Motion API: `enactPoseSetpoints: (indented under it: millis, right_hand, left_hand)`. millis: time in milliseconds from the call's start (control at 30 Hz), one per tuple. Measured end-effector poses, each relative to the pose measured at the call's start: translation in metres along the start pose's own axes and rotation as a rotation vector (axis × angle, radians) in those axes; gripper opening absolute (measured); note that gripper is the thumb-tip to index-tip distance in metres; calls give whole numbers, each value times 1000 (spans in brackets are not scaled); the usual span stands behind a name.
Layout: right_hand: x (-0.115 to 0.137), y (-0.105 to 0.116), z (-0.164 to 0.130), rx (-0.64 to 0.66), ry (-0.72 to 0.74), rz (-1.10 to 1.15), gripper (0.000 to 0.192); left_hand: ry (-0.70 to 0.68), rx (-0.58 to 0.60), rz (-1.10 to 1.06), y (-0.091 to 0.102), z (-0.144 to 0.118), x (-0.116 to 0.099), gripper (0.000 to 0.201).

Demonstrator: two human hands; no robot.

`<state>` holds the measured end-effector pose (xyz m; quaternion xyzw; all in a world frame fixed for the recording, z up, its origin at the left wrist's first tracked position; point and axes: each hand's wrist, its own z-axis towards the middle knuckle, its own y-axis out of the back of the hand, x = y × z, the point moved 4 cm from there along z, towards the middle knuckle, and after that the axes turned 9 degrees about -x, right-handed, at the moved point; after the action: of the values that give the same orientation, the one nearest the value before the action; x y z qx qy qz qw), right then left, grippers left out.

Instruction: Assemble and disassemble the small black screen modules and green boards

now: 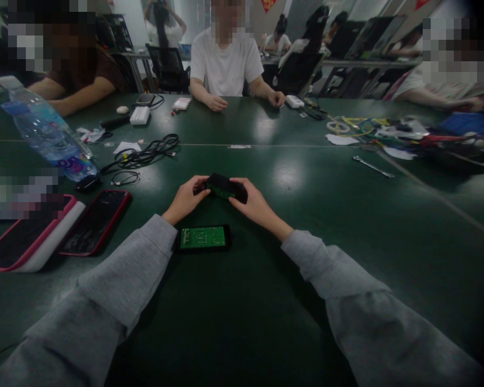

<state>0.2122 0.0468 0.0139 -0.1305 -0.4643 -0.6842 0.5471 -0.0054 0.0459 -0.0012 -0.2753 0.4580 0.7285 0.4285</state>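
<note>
Between my two hands, a little above the green table, is a small black case with a green circuit board [221,191] showing on its near side. My left hand [189,198] grips its left end with thumb and fingers. At the right end my right hand [252,201] is closed on the same piece, covering part of it. Nearer to me a second green circuit board [203,237] lies face up in a black frame [228,237] on the table. It sits just right of my left sleeve cuff, touched by no fingers.
Phones with red edges [97,223] and clear water bottles [52,129] are on the left. Black cables [145,153] lie beyond my left hand. A wrench [373,166] and tangled wires [387,131] lie to the right. A person in a white shirt [226,62] sits opposite.
</note>
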Motion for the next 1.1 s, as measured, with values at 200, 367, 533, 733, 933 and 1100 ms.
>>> enactPoseSetpoints:
  millis: [200,367,533,733,933,1100]
  right_hand:
    - [-2,-1,-1,-47,55,-58,47]
    - [4,-2,-5,-101,153,-309,58]
    - [14,-6,-7,-20,250,-468,66]
    - [23,-10,-9,69,329,-471,63]
    - [31,-14,-12,192,387,-470,58]
    - [27,-14,-12,153,301,-480,55]
  left_hand:
    - [11,5,-1,-1,0,2,40]
    - [21,-15,63,-1,0,0,42]
    - [5,-17,61,-1,1,1,40]
    - [22,-54,44,1,1,5,33]
    - [26,-72,15,0,2,12,34]
    - [17,-75,27,0,2,13,35]
